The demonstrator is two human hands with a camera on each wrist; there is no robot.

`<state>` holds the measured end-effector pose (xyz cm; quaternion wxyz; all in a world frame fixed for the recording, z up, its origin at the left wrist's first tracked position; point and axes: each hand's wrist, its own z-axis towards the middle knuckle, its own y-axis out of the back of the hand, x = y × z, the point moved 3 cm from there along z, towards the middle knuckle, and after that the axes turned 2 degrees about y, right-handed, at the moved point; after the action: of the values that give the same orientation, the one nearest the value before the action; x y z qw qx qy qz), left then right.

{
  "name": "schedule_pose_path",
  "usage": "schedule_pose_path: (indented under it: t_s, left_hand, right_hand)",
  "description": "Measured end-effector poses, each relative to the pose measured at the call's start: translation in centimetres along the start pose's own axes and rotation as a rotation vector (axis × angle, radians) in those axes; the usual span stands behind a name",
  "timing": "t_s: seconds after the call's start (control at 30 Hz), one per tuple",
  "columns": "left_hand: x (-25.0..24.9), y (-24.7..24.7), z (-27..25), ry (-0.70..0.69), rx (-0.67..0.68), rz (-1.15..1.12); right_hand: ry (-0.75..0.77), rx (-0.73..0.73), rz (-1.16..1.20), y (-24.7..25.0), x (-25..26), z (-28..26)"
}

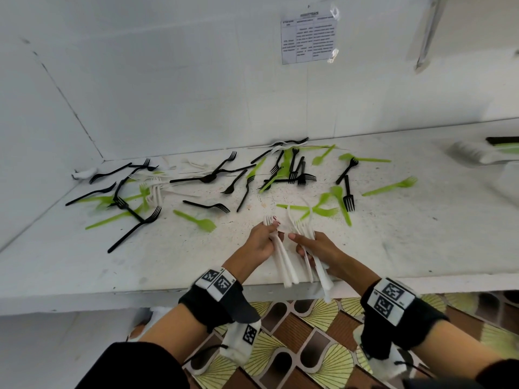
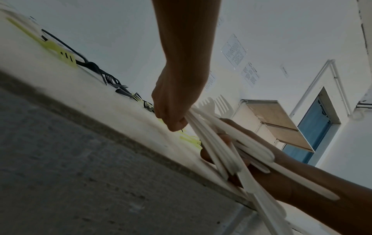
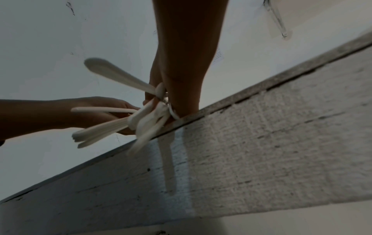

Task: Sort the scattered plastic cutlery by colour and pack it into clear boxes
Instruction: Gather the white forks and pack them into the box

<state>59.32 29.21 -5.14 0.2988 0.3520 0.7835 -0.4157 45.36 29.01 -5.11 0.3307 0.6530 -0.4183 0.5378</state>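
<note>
Gripping white forks in both fists — left hand (image 1: 259, 242) on one bundle (image 1: 283, 262), right hand (image 1: 316, 248) on another (image 1: 318, 265), just beside. Handles point toward the person, past the counter (image 1: 393, 234) edge; tines away. Clear box (image 1: 477, 155) far right — right hand nearer.

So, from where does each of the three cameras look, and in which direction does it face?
Head: sits on the head, faces forward and down at the white worktop with scattered black and green plastic forks; both forearms, left hand and right hand show.
Left wrist: under the left forearm, looks up along the left hand.
Right wrist: under the right forearm, looks up along the right hand.
Shared: all three show the white plastic forks that both hands hold.
</note>
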Motion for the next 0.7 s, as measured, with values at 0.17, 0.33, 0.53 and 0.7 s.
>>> schedule_pose_path:
  t_s: [0.17, 0.33, 0.53, 0.7]
  left_hand:
    - [-0.6, 0.1, -0.3, -0.016, -0.038, -0.050]
    - [-0.5, 0.4, 0.2, -0.031, -0.109, -0.205]
    - [-1.7, 1.5, 0.6, -0.069, -0.197, -0.257]
    - [-1.9, 2.3, 1.0, -0.075, -0.257, -0.196]
  right_hand:
    - [-0.024, 0.037, 0.178, 0.1, -0.2, 0.1]
    - [-0.032, 0.056, 0.214, 0.1, -0.2, 0.1]
    - [-0.034, 0.079, 0.219, 0.5, -0.3, 0.0]
    - [-0.004, 0.018, 0.182, 0.3, -0.5, 0.2]
